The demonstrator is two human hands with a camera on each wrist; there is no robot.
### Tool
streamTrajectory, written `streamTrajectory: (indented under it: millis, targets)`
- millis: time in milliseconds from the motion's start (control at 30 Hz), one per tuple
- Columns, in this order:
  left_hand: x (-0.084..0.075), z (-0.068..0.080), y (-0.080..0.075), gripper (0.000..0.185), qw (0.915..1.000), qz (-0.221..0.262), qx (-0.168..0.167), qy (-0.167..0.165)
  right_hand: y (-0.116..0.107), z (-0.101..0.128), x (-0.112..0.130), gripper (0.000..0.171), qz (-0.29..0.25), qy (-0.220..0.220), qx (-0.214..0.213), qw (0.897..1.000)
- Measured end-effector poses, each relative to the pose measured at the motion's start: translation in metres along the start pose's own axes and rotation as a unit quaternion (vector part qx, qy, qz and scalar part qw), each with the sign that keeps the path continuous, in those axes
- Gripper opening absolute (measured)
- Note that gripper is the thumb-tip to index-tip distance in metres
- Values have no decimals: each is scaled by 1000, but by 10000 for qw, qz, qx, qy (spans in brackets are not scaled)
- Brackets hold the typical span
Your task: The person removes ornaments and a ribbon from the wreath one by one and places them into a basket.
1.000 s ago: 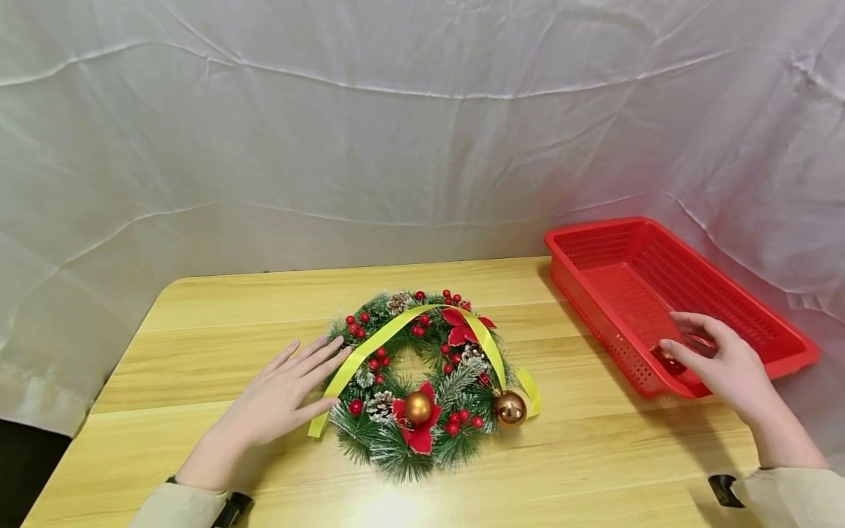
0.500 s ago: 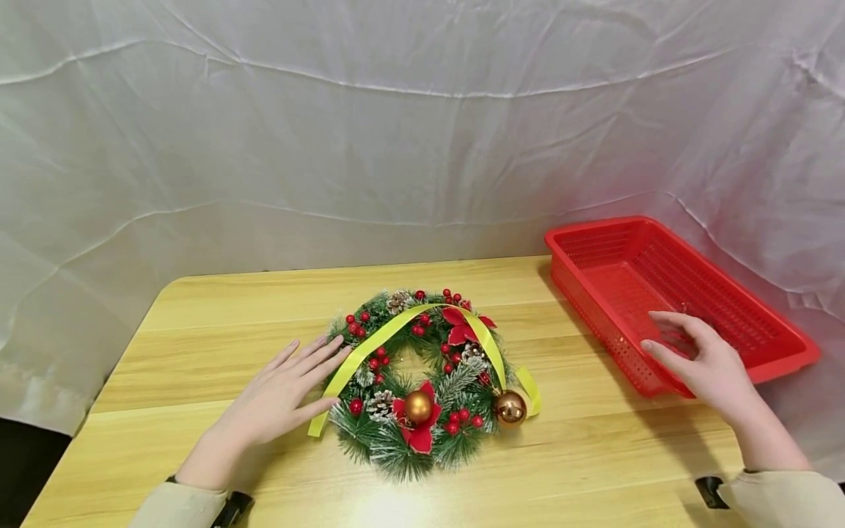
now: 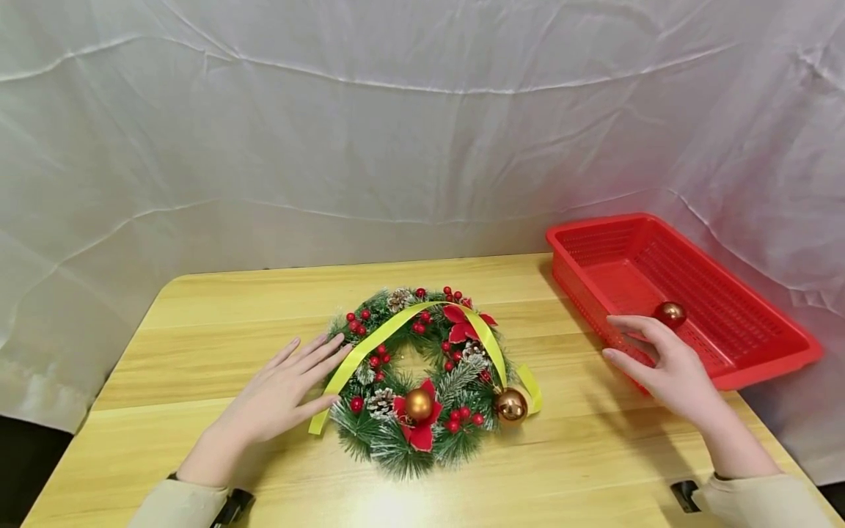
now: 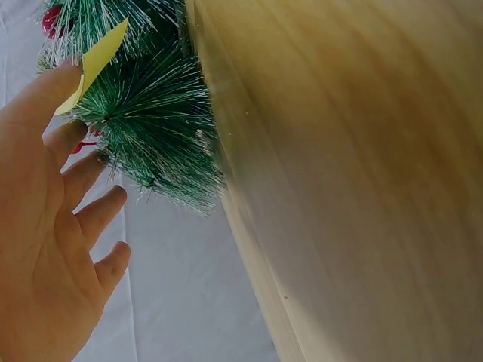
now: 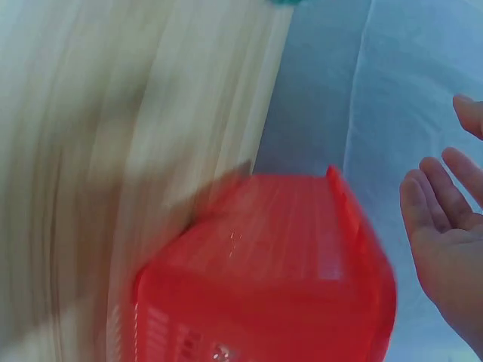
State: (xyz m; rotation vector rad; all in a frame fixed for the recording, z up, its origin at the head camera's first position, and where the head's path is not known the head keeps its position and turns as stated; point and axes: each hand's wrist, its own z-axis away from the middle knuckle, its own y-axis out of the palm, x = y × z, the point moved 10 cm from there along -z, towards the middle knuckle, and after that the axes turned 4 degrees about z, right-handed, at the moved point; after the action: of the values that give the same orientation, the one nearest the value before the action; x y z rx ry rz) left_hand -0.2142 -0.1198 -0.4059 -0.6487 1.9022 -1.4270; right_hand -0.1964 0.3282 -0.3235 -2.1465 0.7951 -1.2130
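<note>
A Christmas wreath [image 3: 422,381] of green needles, red berries, pine cones and two gold baubles lies in the middle of the wooden table [image 3: 218,315]. A yellow ribbon [image 3: 389,334] loops over it. My left hand [image 3: 310,374] rests flat on the table, fingertips touching the wreath's left edge; the left wrist view shows the hand [image 4: 45,226] beside the needles [image 4: 151,128] and the ribbon end [image 4: 94,64]. My right hand [image 3: 637,350] hovers open and empty by the near left wall of the red basket [image 3: 746,367]. A reddish-gold bauble [image 3: 670,314] lies in the basket just beyond its fingers.
The basket sits at the table's right end, partly over the edge. A white cloth backdrop [image 3: 422,147] hangs close behind the table. The right wrist view is motion-blurred, showing the basket [image 5: 264,279] and my open right hand [image 5: 445,226].
My right hand has drawn back out of the basket and moved left toward the wreath. The bauble it was over now lies uncovered in the basket. The left hand has not moved.
</note>
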Motion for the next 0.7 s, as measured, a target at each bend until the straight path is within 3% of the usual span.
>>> streamTrajectory:
  millis: [300,533,700]
  targets:
    - [0,0,0,69,10000,-22,-18,33,27,-1,13,50,-134,-207,245,9994]
    - [1,0,0,70,10000,-20,4,-21,51,2,33,54,-974,-744,519,9911]
    - [0,0,0,70,10000,-35,19,-22,69,6,42,55,-1228,-871,791,9854]
